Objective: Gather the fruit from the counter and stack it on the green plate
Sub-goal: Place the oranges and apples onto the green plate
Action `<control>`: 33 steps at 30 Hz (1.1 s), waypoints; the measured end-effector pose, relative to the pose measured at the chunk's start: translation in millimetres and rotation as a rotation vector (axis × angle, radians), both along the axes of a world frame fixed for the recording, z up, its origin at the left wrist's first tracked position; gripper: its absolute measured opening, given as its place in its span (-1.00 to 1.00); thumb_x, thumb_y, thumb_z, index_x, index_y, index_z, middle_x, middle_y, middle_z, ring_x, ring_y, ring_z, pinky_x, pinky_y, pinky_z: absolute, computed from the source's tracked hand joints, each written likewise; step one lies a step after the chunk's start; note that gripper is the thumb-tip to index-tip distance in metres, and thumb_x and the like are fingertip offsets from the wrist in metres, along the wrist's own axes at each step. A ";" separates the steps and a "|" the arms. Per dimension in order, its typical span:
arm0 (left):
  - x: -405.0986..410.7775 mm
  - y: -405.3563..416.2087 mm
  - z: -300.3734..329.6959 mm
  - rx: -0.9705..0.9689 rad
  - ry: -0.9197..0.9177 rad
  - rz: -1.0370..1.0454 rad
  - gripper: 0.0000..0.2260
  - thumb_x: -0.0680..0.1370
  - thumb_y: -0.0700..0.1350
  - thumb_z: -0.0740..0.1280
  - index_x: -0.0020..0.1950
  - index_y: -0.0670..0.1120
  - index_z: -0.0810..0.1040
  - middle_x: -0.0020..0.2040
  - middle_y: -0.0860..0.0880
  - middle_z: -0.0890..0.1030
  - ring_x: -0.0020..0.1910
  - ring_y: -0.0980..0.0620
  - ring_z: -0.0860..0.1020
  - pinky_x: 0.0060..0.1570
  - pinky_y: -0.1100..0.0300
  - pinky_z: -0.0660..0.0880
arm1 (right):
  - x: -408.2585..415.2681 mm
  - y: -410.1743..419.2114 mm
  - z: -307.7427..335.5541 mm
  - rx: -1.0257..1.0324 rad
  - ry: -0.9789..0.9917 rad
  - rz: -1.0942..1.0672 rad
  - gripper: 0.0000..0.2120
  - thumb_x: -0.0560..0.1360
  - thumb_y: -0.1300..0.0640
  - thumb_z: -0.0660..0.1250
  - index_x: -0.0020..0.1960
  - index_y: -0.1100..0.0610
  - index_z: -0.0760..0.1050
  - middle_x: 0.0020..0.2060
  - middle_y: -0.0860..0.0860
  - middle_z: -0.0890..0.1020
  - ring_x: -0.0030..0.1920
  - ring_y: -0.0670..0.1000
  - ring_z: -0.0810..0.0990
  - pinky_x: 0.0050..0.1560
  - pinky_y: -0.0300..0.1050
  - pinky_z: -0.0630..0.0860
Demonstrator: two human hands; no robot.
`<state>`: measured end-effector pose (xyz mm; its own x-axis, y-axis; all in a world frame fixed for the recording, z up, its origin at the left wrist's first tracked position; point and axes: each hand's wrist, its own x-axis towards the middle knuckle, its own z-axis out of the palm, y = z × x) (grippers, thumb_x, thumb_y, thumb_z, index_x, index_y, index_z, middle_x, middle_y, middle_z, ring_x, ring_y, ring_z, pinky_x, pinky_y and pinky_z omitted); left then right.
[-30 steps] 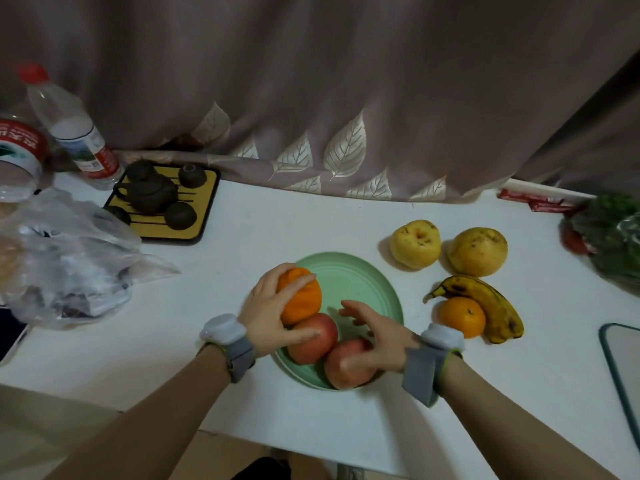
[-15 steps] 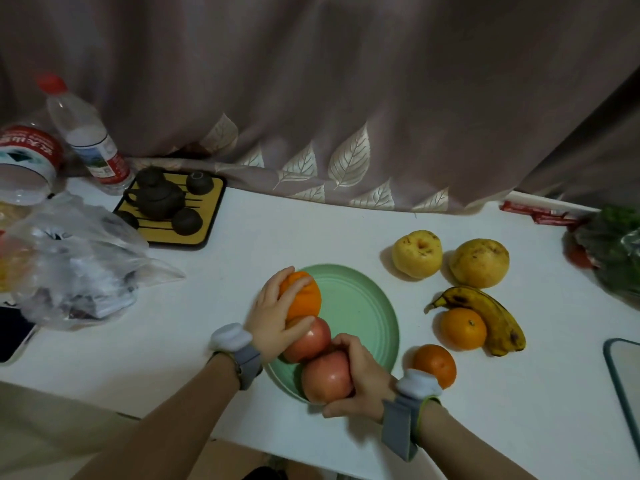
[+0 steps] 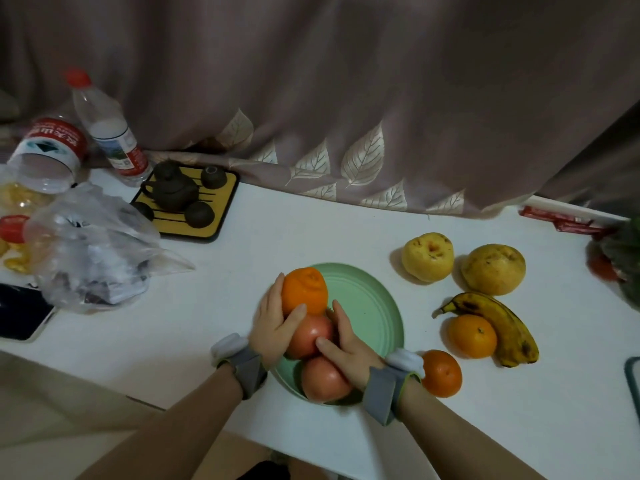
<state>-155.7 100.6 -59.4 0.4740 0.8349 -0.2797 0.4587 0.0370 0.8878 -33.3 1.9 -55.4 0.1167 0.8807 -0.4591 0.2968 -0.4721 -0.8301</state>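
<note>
The green plate (image 3: 367, 303) lies near the counter's front edge. On its left half sit two red apples, one (image 3: 310, 336) behind the other (image 3: 323, 381), with an orange (image 3: 304, 285) resting on the farther apple. My left hand (image 3: 273, 323) cups the orange and that apple from the left. My right hand (image 3: 346, 348) presses against both apples from the right. To the right of the plate lie two more oranges (image 3: 441, 372) (image 3: 472, 336), a spotted banana (image 3: 498, 323) and two yellow pears (image 3: 427, 256) (image 3: 493, 268).
A yellow tray (image 3: 214, 216) with a dark teapot and cups stands at the back left, beside two water bottles (image 3: 110, 133). A plastic bag (image 3: 90, 251) and a phone (image 3: 20, 315) lie at the left. Greens in a bag (image 3: 627, 258) sit far right. A curtain hangs behind.
My right hand has moved from the near apple's front to between the two apples, its fingers now reaching up toward the orange. The left hand stays on the orange and apple.
</note>
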 end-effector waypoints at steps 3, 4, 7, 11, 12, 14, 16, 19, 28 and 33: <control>4.9 -2.5 7.1 0.006 0.018 0.007 -0.22 0.33 0.19 0.18 0.47 -0.03 -0.02 0.51 -0.11 0.12 0.46 -0.11 0.15 0.43 -0.14 0.14 | -2.3 7.7 -1.0 0.035 0.005 0.033 -0.19 0.50 -0.03 0.25 0.47 0.01 -0.28 0.50 -0.04 0.09 0.38 -0.16 0.18 0.22 -0.55 0.15; 6.3 -4.0 10.4 0.019 0.020 0.007 -0.16 0.29 0.24 0.19 0.47 -0.03 -0.02 0.51 -0.10 0.13 0.46 -0.10 0.16 0.43 -0.12 0.16 | -3.6 8.3 0.0 0.051 0.013 0.041 -0.17 0.50 -0.02 0.27 0.47 0.02 -0.29 0.49 -0.04 0.10 0.37 -0.17 0.19 0.22 -0.53 0.18; 9.3 -6.8 17.1 0.086 0.029 -0.001 0.03 0.09 0.33 0.19 0.47 -0.06 -0.03 0.50 -0.08 0.15 0.45 -0.07 0.18 0.40 -0.09 0.22 | -8.4 8.9 1.4 0.096 -0.064 0.052 -0.11 0.46 -0.04 0.31 0.48 0.08 -0.29 0.50 0.01 0.11 0.45 -0.06 0.19 0.43 -0.13 0.22; 7.2 -4.1 19.0 0.059 0.018 -0.032 0.04 0.07 0.30 0.23 0.47 -0.03 -0.03 0.48 -0.10 0.18 0.43 -0.10 0.21 0.39 -0.10 0.25 | -8.6 7.4 5.9 0.091 -0.305 0.067 -0.29 0.53 -0.14 0.13 0.49 0.07 -0.17 0.47 0.06 0.23 0.42 0.05 0.27 0.41 -0.03 0.23; 6.4 -3.0 18.1 0.061 0.018 -0.048 0.01 0.10 0.28 0.25 0.47 -0.03 -0.02 0.48 -0.10 0.18 0.43 -0.10 0.21 0.39 -0.10 0.24 | -6.0 5.0 7.9 0.083 -0.345 0.065 -0.36 0.55 -0.13 0.08 0.49 0.08 -0.09 0.45 0.06 0.25 0.41 0.06 0.28 0.41 -0.04 0.21; 6.1 -1.3 15.8 0.101 0.029 -0.092 -0.03 0.16 0.24 0.25 0.47 -0.05 -0.02 0.49 -0.10 0.16 0.45 -0.09 0.19 0.41 -0.10 0.21 | 5.2 -2.0 12.8 0.118 -0.426 0.019 -0.52 0.57 -0.06 0.06 0.43 0.10 0.14 0.40 0.07 0.34 0.37 0.08 0.32 0.37 -0.10 0.21; 8.0 0.6 12.7 0.144 0.051 -0.145 -0.03 0.16 0.28 0.18 0.47 -0.08 -0.04 0.50 -0.10 0.13 0.47 -0.08 0.15 0.43 -0.09 0.17 | 23.6 -14.7 17.1 0.182 -0.552 -0.029 -0.64 0.58 0.03 0.10 0.33 0.13 0.32 0.31 0.09 0.44 0.32 0.09 0.38 0.32 -0.12 0.24; 12.2 4.7 7.6 0.176 0.086 -0.208 -0.06 0.17 0.30 0.14 0.47 -0.02 -0.03 0.51 -0.08 0.13 0.47 -0.07 0.14 0.43 -0.11 0.14 | 57.7 -42.9 16.3 0.167 -0.720 -0.085 -0.70 0.55 0.10 0.15 0.24 0.16 0.43 0.26 0.11 0.49 0.28 0.11 0.41 0.31 -0.10 0.26; 28.6 3.4 0.5 0.147 0.060 -0.390 -0.12 0.22 0.27 0.19 0.46 0.03 -0.02 0.51 -0.07 0.10 0.47 -0.04 0.11 0.45 -0.11 0.10 | 91.6 -109.8 -3.5 -0.172 -0.767 -0.020 -0.32 0.40 -0.06 0.34 0.42 0.01 0.12 0.43 0.04 0.23 0.42 0.09 0.22 0.37 -0.05 0.24; 17.4 -7.6 8.2 0.271 -0.039 -0.345 -0.37 0.38 0.11 0.23 0.40 0.10 0.07 0.47 -0.04 0.16 0.45 -0.02 0.14 0.44 0.03 0.08 | 91.8 -106.7 -4.3 -0.206 -0.716 -0.105 -0.36 0.40 0.05 0.34 0.40 0.01 0.13 0.39 0.11 0.26 0.35 0.18 0.28 0.31 0.00 0.29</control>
<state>-138.3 93.0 -51.2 0.7439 0.6666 -0.0487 0.3691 -0.3489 0.8614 58.5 -104.8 -59.7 0.5269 0.7532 -0.3939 0.6758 -0.6523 -0.3433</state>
